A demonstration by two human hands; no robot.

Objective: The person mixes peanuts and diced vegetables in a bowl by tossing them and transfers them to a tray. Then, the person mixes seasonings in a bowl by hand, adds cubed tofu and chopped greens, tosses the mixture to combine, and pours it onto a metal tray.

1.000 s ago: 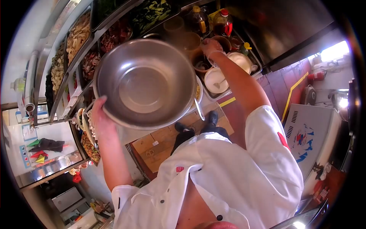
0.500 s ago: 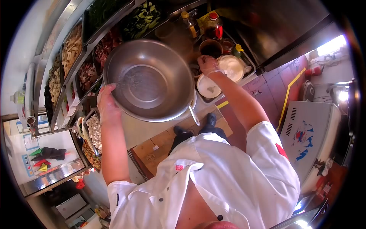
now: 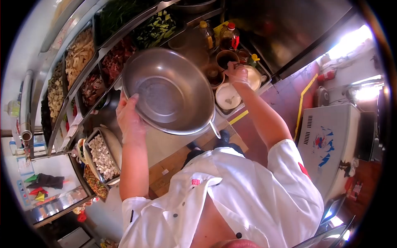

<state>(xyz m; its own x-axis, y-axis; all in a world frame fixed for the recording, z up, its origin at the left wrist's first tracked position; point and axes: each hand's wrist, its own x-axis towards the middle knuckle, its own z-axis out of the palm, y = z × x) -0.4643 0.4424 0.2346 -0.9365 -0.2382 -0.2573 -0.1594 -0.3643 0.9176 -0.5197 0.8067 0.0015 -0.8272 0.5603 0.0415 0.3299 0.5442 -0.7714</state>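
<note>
A large steel bowl (image 3: 182,78) with a side handle hangs in front of me, a little liquid or shine on its bottom. My left hand (image 3: 130,113), in a clear glove, grips its left rim with the thumb over the edge. My right hand (image 3: 237,74), also gloved, is closed beside a dark pot (image 3: 226,59); what its fingers hold, if anything, cannot be made out. Just below that hand are a white tub (image 3: 254,78) and a round white container (image 3: 227,97) with pale contents. A brown pot (image 3: 214,76) stands to its left.
Bottles with a red cap (image 3: 229,37) and a yellow cap (image 3: 205,35) stand behind the pots. Trays of sliced meat (image 3: 118,58), cut greens (image 3: 155,29) and pale strips (image 3: 78,53) line the left. A tray of white cubes (image 3: 102,157) sits nearer. A white cabinet (image 3: 326,140) is at right.
My right hand has shifted right and slightly down, uncovering the brown pot. The bowl and my left hand have moved a little right in view; the camera view has shifted too.
</note>
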